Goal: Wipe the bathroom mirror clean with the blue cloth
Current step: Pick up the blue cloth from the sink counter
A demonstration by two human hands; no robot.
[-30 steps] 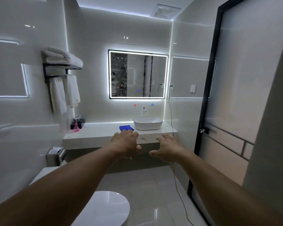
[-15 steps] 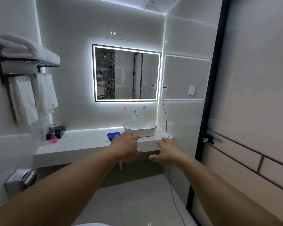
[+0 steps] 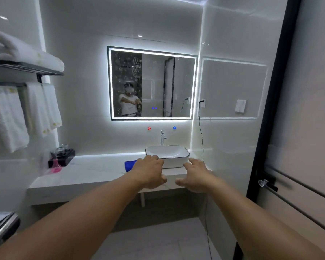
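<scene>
**Short of the Cloth, Both Hands Empty**

Just beyond the left hand (image 3: 150, 172), partly hidden by its knuckles: the blue cloth (image 3: 129, 165), a soft folded wad lying on the pale, glossy, marble-like worktop (image 3: 86, 171), touching nothing but stone. Probably left there for easy reach below the mirror (image 3: 152, 83). Left hand stretched forward, fingers loosely bent, holding nothing. Right hand (image 3: 196, 174) alongside, fingers relaxed and spread, likewise empty. Past both hands, a rounded white ceramic basin (image 3: 167, 154) with a thin dark rim, under a slim chrome tap (image 3: 162, 136). Higher and farther off, the rectangular mirror, edge-lit, its left part speckled with marks (hence the wiping). Wiping not yet begun; cloth pickup judged the step in hand.
</scene>
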